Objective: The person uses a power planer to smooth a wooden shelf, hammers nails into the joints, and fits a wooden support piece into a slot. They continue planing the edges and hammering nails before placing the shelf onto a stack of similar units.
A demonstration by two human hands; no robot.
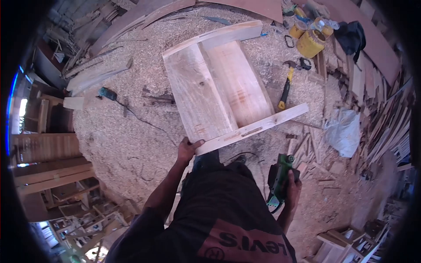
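A pale wooden frame [219, 87] of planks and two cross rails stands tilted on the sawdust floor in front of me. My left hand [187, 149] grips the near corner of its lower rail [258, 127]. Beside my hip, my right hand [293, 186] holds a green power tool [279, 177], its black cord trailing down below it.
A yellow-handled hammer [286, 90] lies right of the frame. Yellow tins [310, 43] and a dark bag [353, 37] sit at the back right. A white plastic bag [343, 130] and scrap planks [386, 122] fill the right. A green tool [107, 93] with cord lies left. Wooden furniture [52, 175] stands lower left.
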